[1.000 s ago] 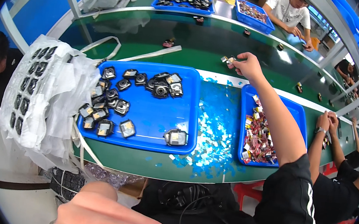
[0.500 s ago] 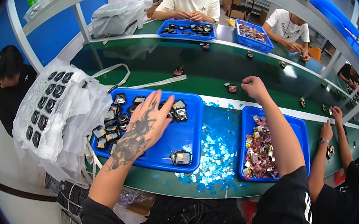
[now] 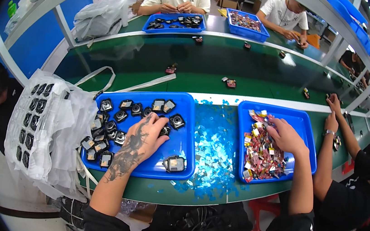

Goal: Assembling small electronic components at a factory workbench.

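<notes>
Two blue trays (image 3: 184, 161) sit at the near edge of the green bench (image 3: 207, 81), and two more at its far edge. The near left tray holds roughly eighteen small black parts (image 3: 177, 121), though the hand hides some. Five stray pieces (image 3: 230, 83) lie mid-bench.

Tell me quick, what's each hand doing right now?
Left hand: open, fingers spread over the small black parts in the left blue tray.
Right hand: in the right blue tray; grip cannot be told.
</notes>
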A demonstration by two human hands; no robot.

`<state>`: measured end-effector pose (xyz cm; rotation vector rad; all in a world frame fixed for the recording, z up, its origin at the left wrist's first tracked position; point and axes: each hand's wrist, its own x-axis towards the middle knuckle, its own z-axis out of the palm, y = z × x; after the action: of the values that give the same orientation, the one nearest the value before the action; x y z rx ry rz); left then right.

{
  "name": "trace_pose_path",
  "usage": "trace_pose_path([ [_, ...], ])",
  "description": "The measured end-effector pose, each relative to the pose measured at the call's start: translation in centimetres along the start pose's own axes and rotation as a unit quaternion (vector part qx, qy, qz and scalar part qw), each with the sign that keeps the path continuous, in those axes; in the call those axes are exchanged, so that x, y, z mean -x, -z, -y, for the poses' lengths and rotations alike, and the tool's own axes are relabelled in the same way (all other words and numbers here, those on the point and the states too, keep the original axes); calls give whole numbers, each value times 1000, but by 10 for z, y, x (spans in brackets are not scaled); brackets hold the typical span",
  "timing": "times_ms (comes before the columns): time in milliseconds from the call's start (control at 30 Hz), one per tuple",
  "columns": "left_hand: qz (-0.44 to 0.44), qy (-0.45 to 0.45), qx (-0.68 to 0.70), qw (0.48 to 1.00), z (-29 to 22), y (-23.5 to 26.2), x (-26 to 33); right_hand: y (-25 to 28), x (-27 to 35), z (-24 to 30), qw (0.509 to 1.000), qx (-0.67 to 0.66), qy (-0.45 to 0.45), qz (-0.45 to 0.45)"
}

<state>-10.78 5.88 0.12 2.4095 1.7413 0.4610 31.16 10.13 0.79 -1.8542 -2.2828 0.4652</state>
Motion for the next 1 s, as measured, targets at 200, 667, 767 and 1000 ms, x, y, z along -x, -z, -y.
trace_pose_path([
  [200,-10,4,5,1000,8,-1,8,-5,-9,26,995,-48,86,24],
  [667,40,100,804,585,-7,6,6,9,-6,37,992,-87,80,-43],
  [767,79,116,849,509,-8,-2,6,3,-9,50,987,-63,137,-59],
  [1000,87,130,794,587,-21,-4,1,0,-4,31,971,-131,62,-192],
])
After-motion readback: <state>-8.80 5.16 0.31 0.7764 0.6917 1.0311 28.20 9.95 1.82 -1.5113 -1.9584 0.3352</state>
